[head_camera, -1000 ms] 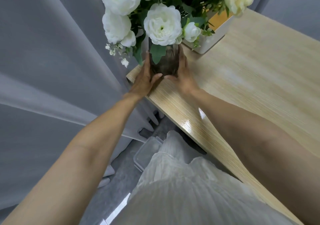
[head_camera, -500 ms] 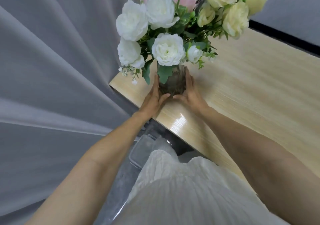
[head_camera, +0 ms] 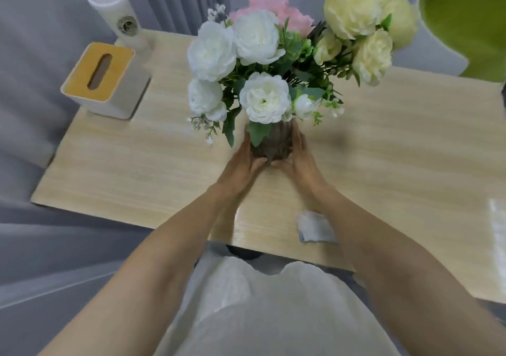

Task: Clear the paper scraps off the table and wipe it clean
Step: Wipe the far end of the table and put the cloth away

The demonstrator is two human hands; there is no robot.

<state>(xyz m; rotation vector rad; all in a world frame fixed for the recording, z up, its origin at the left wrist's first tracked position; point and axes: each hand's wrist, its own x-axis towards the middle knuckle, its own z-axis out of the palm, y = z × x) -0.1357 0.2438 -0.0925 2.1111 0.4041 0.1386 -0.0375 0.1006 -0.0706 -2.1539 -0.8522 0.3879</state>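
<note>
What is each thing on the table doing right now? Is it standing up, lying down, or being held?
vase: upright, full of flowers, gripped from both sides.
left hand: fingers curled round the vase.
right hand: fingers curled round the vase.
tissue box: standing, no tissue poking out.
white bottle: standing, lid on.
white scrap: lying flat by the near edge of the table.

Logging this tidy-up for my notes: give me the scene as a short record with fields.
table: light wood
vase: dark, with flowers, near the middle
left hand: holds vase's left side
right hand: holds vase's right side
tissue box: far left corner
white tumbler: behind tissue box
white piece: near front edge, paper or cloth unclear
</note>
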